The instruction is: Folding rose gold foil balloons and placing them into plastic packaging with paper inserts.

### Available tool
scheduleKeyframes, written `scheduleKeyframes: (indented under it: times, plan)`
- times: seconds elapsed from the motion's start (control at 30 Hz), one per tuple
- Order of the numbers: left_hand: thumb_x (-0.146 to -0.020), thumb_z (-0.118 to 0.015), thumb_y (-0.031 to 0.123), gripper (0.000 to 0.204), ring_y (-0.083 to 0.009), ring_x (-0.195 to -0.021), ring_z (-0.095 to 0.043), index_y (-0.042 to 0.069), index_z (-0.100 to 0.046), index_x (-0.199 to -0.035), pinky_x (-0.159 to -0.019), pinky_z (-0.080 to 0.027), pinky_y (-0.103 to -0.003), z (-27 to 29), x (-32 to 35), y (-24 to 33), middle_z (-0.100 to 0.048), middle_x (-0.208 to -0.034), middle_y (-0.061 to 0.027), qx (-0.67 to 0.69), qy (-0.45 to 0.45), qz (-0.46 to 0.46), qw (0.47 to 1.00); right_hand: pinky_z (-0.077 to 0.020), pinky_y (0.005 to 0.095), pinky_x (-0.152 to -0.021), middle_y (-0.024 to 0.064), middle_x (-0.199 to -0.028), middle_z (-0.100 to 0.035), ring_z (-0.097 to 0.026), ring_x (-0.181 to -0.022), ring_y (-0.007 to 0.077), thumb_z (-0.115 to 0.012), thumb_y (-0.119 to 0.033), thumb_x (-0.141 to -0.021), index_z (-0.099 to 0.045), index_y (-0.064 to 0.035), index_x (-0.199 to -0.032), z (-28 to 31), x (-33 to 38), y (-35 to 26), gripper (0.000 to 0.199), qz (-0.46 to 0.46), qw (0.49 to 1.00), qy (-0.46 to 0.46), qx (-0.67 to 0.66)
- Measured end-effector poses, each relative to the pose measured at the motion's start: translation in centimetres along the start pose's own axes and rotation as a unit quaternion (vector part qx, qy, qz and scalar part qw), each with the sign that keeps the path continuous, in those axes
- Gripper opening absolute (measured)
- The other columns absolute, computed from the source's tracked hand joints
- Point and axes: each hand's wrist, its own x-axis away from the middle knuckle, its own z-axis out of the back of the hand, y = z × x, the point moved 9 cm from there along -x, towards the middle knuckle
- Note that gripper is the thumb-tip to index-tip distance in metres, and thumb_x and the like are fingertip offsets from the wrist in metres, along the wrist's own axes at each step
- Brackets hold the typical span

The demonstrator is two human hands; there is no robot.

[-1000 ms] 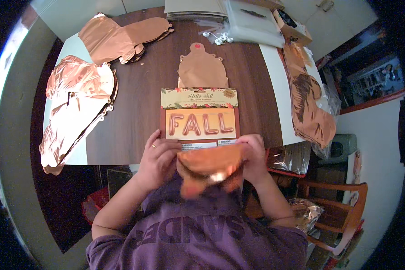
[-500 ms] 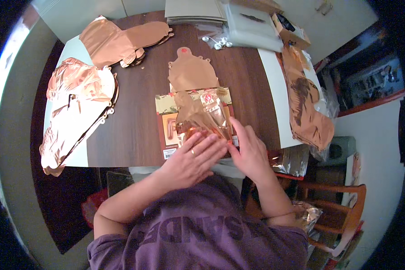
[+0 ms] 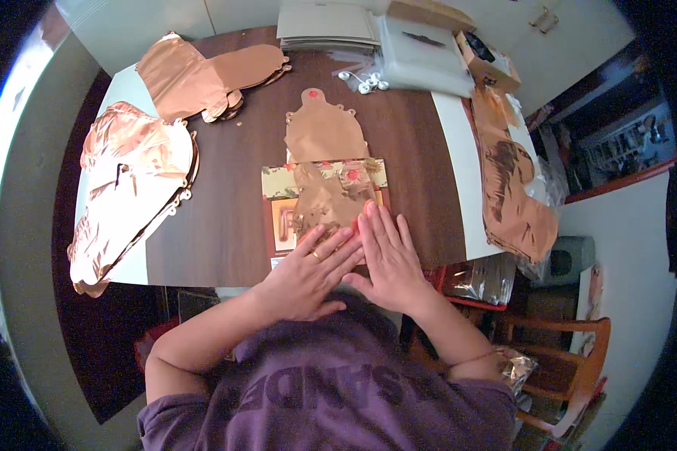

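Observation:
Both palms rest flat on a rose-gold foil balloon point(image 3: 327, 192), which is folded over a printed card point(image 3: 280, 192) at the table's front edge. My left hand point(image 3: 305, 274) lies across its near left part, fingers stretched out, a ring on one finger. Beside it my right hand point(image 3: 390, 267) presses the right part, fingers extended and close together. The hands nearly meet. Beyond the card lies a flat foil piece point(image 3: 323, 131) with a red mark on its rounded tab. What lies under my palms is hidden.
Stacks of flat foil balloons lie at left point(image 3: 135, 188), far left point(image 3: 210, 71) and right point(image 3: 515, 180). At the back are grey card sheets point(image 3: 327, 26), clear plastic bags point(image 3: 421, 56), small white spools point(image 3: 366, 83) and an open box point(image 3: 489, 60). A wooden chair point(image 3: 557, 361) stands right.
My right hand has gone from bent fingers at the card's right edge to lying flat on the foil, closer to my left. My left hand has slid slightly nearer to me.

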Motion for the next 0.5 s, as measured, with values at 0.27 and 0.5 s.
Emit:
scheduleKeyframes:
  times: [0.27,0.5]
  plan:
    - [-0.083,-0.057,0.055,0.089,-0.0316,-0.145,-0.024,0.001,-0.030,-0.148,-0.118,-0.015,-0.050,-0.3,1.4,-0.6,-0.028,-0.155,-0.0157,-0.062,-0.001,0.063,0.996,-0.0211,0.0515,-0.114,0.0281,-0.151,-0.026,-0.026,-0.140,0.0403,-0.054,-0.049,-0.091,-0.032,0.0081,-0.142,2.0,-0.3,0.6,0.080,-0.016,1.000,0.008,-0.008]
    - [-0.082,-0.061,0.054,0.091,-0.0324,-0.145,-0.022,0.004,-0.026,-0.150,-0.118,-0.014,-0.049,-0.4,1.3,-0.6,-0.024,-0.157,-0.0160,-0.072,-0.014,0.063,0.995,-0.0504,0.0368,-0.083,0.0151,-0.097,-0.061,-0.062,-0.094,0.0280,-0.074,-0.020,-0.082,-0.061,0.0001,-0.108,6.0,-6.8,11.2,0.035,-0.129,0.974,0.141,-0.121]
